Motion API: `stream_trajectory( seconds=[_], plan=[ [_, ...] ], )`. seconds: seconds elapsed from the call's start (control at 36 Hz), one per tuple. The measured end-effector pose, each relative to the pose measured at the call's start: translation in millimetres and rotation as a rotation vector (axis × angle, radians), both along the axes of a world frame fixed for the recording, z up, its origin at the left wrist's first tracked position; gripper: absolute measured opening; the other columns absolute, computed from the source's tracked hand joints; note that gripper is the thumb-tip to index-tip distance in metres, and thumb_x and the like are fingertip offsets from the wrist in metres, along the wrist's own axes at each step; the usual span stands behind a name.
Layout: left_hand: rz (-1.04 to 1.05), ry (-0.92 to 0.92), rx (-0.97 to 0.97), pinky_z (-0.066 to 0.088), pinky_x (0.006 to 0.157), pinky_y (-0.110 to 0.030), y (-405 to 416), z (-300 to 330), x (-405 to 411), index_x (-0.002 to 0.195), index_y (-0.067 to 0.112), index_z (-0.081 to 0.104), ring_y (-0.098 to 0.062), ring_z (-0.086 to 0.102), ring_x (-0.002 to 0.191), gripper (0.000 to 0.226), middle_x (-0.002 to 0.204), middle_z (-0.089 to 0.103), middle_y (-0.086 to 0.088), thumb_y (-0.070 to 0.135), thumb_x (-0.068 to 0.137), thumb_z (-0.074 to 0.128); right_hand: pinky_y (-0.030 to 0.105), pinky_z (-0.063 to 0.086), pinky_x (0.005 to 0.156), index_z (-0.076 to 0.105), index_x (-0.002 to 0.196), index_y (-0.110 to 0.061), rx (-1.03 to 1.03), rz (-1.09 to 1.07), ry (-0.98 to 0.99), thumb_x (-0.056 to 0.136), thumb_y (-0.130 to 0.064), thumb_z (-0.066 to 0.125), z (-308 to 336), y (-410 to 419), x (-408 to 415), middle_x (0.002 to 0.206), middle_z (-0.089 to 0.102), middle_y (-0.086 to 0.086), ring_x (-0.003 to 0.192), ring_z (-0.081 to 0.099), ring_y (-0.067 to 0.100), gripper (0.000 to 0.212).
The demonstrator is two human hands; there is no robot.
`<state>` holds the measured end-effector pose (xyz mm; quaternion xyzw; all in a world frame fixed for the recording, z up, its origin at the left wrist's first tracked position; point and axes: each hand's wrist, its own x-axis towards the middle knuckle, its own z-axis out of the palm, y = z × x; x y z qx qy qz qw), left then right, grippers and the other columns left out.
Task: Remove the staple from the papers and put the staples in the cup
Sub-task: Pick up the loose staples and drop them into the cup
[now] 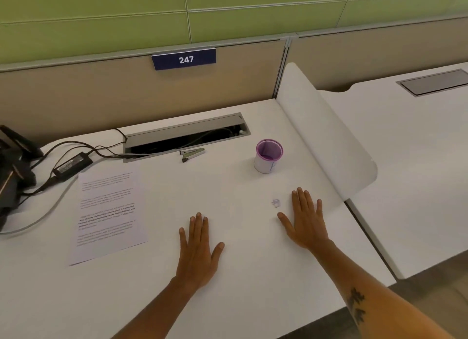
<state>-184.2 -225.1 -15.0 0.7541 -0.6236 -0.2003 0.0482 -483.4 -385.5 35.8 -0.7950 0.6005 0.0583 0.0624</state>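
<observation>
Both hands lie flat on the white desk (240,288), fingers straight, holding nothing: left hand (198,250) centre, right hand (307,222) at its 2 o'clock. Papers (109,212) sit at 9 o'clock, staple remover (193,154) at 12, purple-lined cup (268,156) at 1. No step looks begun; the next move likely means reaching for papers and remover.

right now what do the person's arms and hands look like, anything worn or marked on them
Both forearms are bare, with no sleeves in view. The left hand and right hand show no rings, watch, bracelets or gloves. The right forearm carries a dark tattoo, a vertical run of angular, character-like marks near the lower edge of the view. The left forearm shows no markings.
</observation>
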Motion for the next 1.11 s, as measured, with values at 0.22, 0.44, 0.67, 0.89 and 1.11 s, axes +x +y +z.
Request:
stream_trajectory(
  seconds=[0.22, 0.44, 0.67, 0.89, 1.11],
  plan=[
    [0.034, -0.066, -0.093, 0.005, 0.135, -0.06, 0.4, -14.1, -3.6, 0.172, 0.011, 0.005, -0.026, -0.002, 0.169, 0.084, 0.182, -0.003, -0.009, 0.062, 0.107, 0.019, 0.062, 0.008, 0.127, 0.006, 0.167, -0.015, 0.005, 0.058, 0.021, 0.1, -0.073, 0.025, -12.6, -8.8, 5.5, 0.176, -0.001, 0.008, 0.162, 0.002, 0.031, 0.091],
    [0.032, -0.13, -0.145, 0.01, 0.135, -0.061, 0.3, -15.0, -5.0, 0.173, 0.013, 0.007, -0.028, 0.001, 0.17, 0.082, 0.183, 0.001, -0.01, 0.062, 0.109, 0.025, 0.064, 0.006, 0.127, 0.009, 0.167, -0.017, 0.0, 0.105, -0.022, 0.1, -0.073, 0.023, -21.7, -15.0, 23.7, 0.176, 0.002, 0.006, 0.163, 0.003, 0.03, 0.089],
    [0.047, -0.1, -0.176, 0.011, 0.135, -0.06, -0.1, -16.4, -3.5, 0.173, 0.017, 0.008, -0.024, 0.0, 0.17, 0.078, 0.183, 0.001, -0.006, 0.06, 0.11, 0.024, 0.045, 0.039, 0.12, 0.036, 0.16, -0.017, 0.053, 0.163, -0.335, 0.098, -0.038, 0.064, -16.2, -27.9, 23.4, 0.161, 0.041, 0.004, 0.147, 0.037, 0.026, 0.071],
    [0.059, -0.067, -0.201, 0.009, 0.135, -0.06, -0.7, -17.0, -2.6, 0.173, 0.019, 0.008, -0.023, -0.001, 0.17, 0.074, 0.183, 0.001, -0.004, 0.057, 0.111, 0.022, 0.037, 0.057, 0.09, 0.067, 0.137, -0.009, 0.013, 0.254, -0.3, 0.1, 0.0, 0.061, -8.7, -29.0, 34.5, 0.141, 0.063, 0.009, 0.13, 0.056, 0.029, 0.039],
    [0.061, -0.069, -0.189, 0.008, 0.136, -0.059, -0.6, -15.3, -2.7, 0.173, 0.018, 0.009, -0.022, -0.003, 0.17, 0.075, 0.183, 0.0, -0.004, 0.058, 0.11, 0.016, 0.042, 0.057, 0.078, 0.071, 0.124, 0.007, -0.007, 0.298, -0.208, 0.095, 0.008, 0.06, -0.5, -29.3, 40.5, 0.115, 0.071, 0.019, 0.103, 0.064, 0.038, 0.03]
  ],
)
